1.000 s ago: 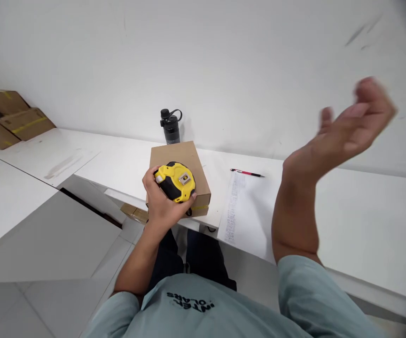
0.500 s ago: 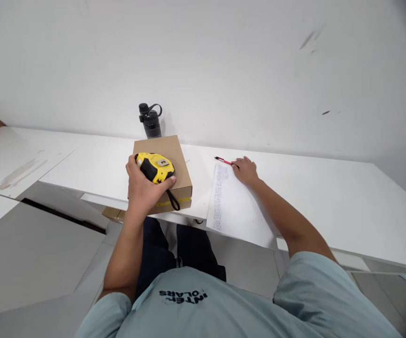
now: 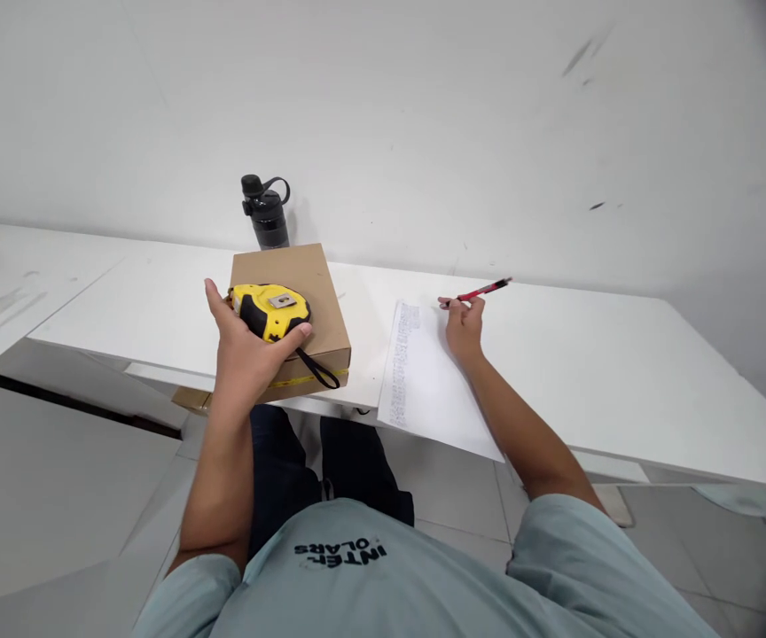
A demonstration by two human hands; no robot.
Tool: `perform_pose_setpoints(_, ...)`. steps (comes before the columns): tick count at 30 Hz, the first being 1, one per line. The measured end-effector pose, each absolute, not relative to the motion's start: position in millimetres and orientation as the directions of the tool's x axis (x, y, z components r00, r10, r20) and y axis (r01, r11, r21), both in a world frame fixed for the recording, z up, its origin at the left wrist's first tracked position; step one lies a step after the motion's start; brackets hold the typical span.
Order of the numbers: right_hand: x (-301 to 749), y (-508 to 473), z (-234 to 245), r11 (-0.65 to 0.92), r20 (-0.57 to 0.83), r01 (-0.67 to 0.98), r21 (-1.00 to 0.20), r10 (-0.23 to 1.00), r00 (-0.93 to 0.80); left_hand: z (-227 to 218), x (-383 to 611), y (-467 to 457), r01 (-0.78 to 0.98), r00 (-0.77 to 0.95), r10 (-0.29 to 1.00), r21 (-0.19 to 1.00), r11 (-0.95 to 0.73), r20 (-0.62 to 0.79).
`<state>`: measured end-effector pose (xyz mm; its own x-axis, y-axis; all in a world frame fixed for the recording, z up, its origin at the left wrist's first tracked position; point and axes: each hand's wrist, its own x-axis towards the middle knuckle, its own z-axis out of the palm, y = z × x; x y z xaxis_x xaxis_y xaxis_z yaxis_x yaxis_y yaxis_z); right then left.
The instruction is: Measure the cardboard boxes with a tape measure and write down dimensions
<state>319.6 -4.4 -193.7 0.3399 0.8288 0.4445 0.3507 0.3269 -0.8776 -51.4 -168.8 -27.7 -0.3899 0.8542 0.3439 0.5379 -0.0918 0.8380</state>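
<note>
A yellow and black tape measure [image 3: 272, 310] with a black wrist strap lies over the top of a brown cardboard box [image 3: 326, 310]. My left hand [image 3: 242, 359] is round its near side, thumb on the front edge and one finger lifted away to the left. My right hand [image 3: 465, 326] pinches a red and black pen [image 3: 485, 290], which tilts up to the right above the table. Just left of that hand is a sheet of paper [image 3: 433, 399] with handwriting down its left side; its near edge hangs over the table's edge.
Behind the box a dark water bottle [image 3: 268, 213] stands against the wall [image 3: 383, 124]. The long white table [image 3: 589, 372] runs along the wall. Below it at the left is another cardboard box [image 3: 190, 399].
My right hand has picked the pen up off the table and turned it to point up right. A finger of my left hand has lifted off the tape measure. The view has shifted slightly.
</note>
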Motion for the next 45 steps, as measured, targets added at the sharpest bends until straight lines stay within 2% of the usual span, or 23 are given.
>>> perform_pose_setpoints(7,307.1,-9.6,-198.6,0.278,0.332,0.223,-0.935,0.905,0.266,-22.5,-55.6,-167.1,0.591,-0.338,0.868,0.8,-0.104,0.363)
perform_pose_setpoints(11,306.3,-14.7,-192.2,0.189,0.219,0.226,-0.956,0.968,0.118,-17.0,-52.5,-169.8,0.621,-0.347,0.862,0.779,-0.084,0.37)
perform_pose_setpoints(16,305.5,-16.1,-181.4,0.119,0.144,0.256,-0.959,0.986,0.08,-17.4,-49.5,-173.0,0.625,-0.322,0.864,0.772,-0.114,0.388)
perform_pose_setpoints(24,302.6,-19.6,-177.7,0.1,0.118,0.327,-0.94,0.992,0.037,-18.9,-44.6,-175.0,0.614,-0.315,0.865,0.778,-0.129,0.392)
perform_pose_setpoints(29,303.2,-20.3,-179.5,0.092,0.115,0.348,-0.933,0.992,0.045,-20.2,-45.7,-174.0,0.611,-0.317,0.884,0.787,-0.087,0.344)
perform_pose_setpoints(45,302.1,-22.5,-177.9,0.093,0.133,0.39,-0.916,0.988,0.078,-24.7,-50.9,-174.0,0.578,-0.258,0.897,0.801,-0.154,0.358)
